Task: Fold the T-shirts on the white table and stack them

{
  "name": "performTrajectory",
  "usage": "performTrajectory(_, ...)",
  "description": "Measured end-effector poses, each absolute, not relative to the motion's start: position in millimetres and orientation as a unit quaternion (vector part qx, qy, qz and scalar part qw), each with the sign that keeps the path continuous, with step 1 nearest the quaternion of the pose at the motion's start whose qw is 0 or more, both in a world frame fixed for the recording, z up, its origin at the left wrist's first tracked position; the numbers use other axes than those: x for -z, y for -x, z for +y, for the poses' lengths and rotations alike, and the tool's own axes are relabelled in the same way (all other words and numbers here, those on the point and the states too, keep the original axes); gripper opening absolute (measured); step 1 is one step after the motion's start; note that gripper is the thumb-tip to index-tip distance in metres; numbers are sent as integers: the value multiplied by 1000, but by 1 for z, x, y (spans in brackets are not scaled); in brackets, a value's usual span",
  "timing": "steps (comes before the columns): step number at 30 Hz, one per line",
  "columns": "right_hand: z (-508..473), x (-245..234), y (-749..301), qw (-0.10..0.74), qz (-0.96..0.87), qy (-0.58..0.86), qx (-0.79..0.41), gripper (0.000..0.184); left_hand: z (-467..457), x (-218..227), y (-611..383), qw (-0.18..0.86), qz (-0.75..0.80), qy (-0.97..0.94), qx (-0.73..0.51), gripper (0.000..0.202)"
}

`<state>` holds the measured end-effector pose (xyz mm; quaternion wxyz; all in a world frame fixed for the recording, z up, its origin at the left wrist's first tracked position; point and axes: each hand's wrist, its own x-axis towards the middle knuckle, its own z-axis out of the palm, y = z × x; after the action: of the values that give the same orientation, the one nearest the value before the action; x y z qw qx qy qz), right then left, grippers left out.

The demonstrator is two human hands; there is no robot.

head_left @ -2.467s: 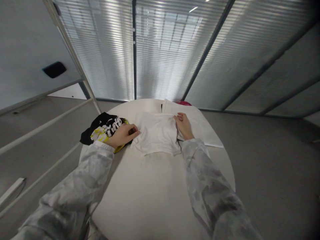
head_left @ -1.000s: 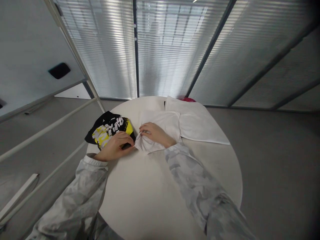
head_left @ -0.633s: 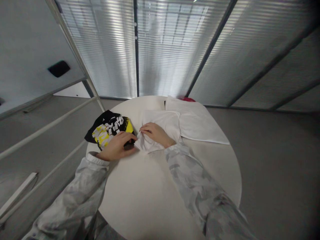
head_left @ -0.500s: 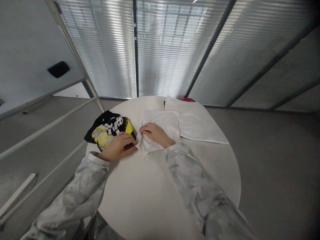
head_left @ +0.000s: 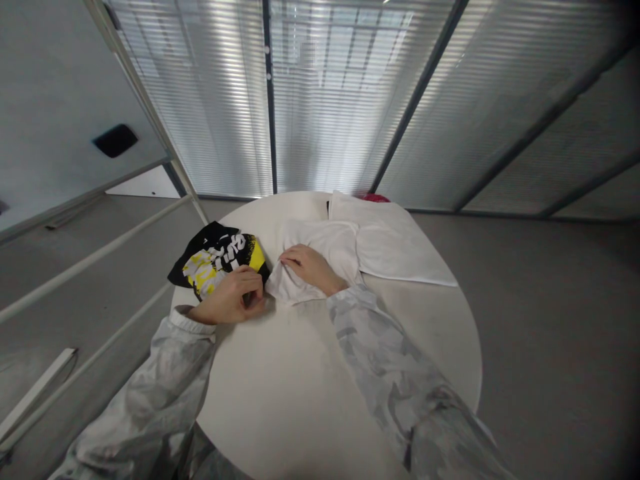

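Observation:
A white cloth garment (head_left: 325, 233), partly bunched at its left end, lies on the round white table (head_left: 300, 373). My right hand (head_left: 313, 267) rests on that garment, its fingertips and thumb closed on a gathered bit of fabric near the left edge. Just left of the garment's corner is my left hand (head_left: 233, 298), fingers curled toward the thumb in a loose ring, with nothing visible in them. Beside and partly behind this hand lies a black garment (head_left: 215, 257) with yellow and white print.
Another white folded cloth (head_left: 400, 240) lies at the table's right, reaching its edge. Something red (head_left: 375, 198) peeks out at the far edge. White metal rails (head_left: 100, 267) run along the left, and a ribbed translucent partition (head_left: 320, 133) stands beyond the table.
My left hand has let go of the white garment's corner and drawn slightly left, its fingers curling more. My right hand stays almost where it was.

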<state>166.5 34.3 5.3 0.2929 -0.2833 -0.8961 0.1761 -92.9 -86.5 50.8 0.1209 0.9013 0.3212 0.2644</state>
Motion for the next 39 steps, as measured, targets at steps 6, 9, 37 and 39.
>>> performTrajectory(6, 24, -19, -167, 277, -901, 299, -146, 33, -88, -50, 86, 60, 346, -878, -326, 11)
performTrajectory(9, 6, -30, -174, 240, -913, 318, -85, 42, -86, -46, 82, 76, 309, -903, -289, 21)
performTrajectory(37, -94, -8, -351, 327, -800, 494, -93, 29, -79, -31, 74, 25, 321, -920, -222, 30)
performTrajectory(39, -94, -11, -352, 345, -790, 489, -138, 27, -80, -31, 76, 25, 320, -920, -226, 29)
